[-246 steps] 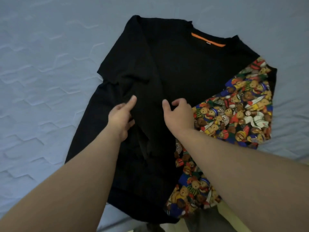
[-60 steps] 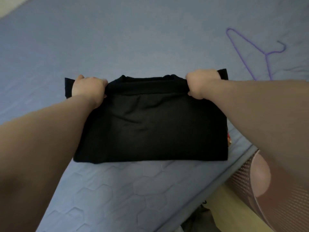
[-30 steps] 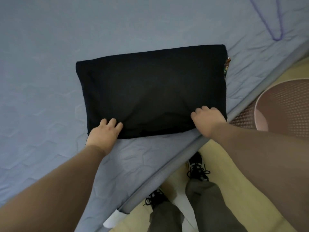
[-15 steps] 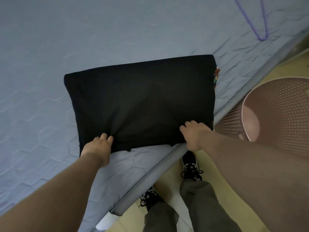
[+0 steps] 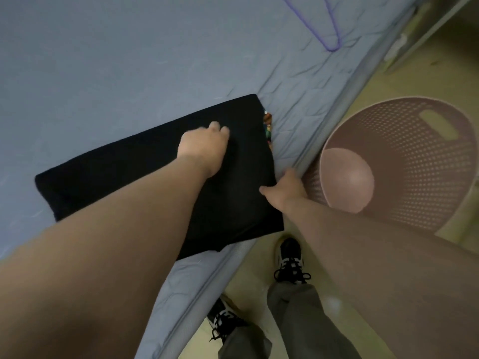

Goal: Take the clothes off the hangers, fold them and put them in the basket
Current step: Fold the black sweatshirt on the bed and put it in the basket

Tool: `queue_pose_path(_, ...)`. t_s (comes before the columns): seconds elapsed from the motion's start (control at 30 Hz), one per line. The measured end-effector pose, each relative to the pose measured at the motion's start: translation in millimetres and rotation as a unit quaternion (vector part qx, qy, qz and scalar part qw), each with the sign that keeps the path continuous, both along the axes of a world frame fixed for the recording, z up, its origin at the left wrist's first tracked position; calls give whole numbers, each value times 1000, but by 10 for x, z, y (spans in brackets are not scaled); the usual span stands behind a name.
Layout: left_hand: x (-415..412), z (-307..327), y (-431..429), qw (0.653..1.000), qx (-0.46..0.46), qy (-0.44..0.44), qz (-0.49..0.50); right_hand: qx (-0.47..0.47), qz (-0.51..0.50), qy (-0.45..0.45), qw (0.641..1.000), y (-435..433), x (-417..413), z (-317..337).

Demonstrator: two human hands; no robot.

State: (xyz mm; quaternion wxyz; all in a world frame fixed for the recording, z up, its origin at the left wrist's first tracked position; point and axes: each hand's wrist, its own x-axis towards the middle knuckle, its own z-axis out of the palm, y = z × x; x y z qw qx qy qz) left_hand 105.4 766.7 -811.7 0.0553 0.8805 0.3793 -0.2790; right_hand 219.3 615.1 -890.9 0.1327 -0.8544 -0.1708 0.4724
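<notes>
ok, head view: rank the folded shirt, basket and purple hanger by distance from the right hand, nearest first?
1. Folded shirt: on the bed, its right edge in the right hand's grip.
2. Basket: on the floor, just right of that hand.
3. Purple hanger: far up the bed, at the top of the frame.

folded garment (image 5: 116,172) 1 | basket (image 5: 414,164) 1 | hanger (image 5: 331,50) 1 | shoes (image 5: 290,257) 2

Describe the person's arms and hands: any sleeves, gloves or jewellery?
Both arms are bare to the frame edge: no sleeve shows on the left arm or right arm. The left hand and right hand wear no gloves, and no watch, bracelet or ring is visible. Below, grey trousers and black-and-white laced shoes.
</notes>
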Motion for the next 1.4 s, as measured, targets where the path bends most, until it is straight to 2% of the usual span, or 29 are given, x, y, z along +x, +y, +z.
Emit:
queue_pose_path(0.07,407,-62,49,999,2,-16,-46,0,-29,83,996,-53,100,-81)
queue_pose_path(0.2,1000,-281,132,988,-3,7,-157,0,-36,170,985,-98,184,-187)
queue_pose_path(0.43,1416,-533,198,949,-35,172,-262,5,-77,287,955,-165,204,-304)
queue_pose_path(0.53,1454,-658,131,929,1,228,-293,2,-56,268,962,-161,207,-330)
queue_pose_path(0.67,1484,-675,71,909,49,290,-296,4,35,227,973,-139,240,-263)
queue_pose_path(0.8,1559,-509,154,925,45,290,-241,23,98,151,983,-50,409,-48)
queue_pose_path(0.87,1576,-401,270,952,27,252,-171,43,107,119,986,2,568,88)
queue_pose_path(0.93,1617,-287,392,978,9,177,-110,55,114,81,989,70,792,236)
queue_pose_path(1.07,1989,-68,619,996,-13,2,-83,46,101,-47,993,207,1356,465)
queue_pose_path(1.2,2475,193,714,994,-22,-92,-58,41,30,-121,991,271,1839,728)
queue_pose_path(1.3,2479,255,678,983,-87,-157,22,38,43,-118,991,252,1908,898)
queue_pose_path(1.37,2315,217,649,962,-137,-214,104,57,81,-92,991,245,1768,957)
queue_pose_path(1.4,2223,222,633,938,-171,-253,167,71,101,-74,990,248,1658,970)
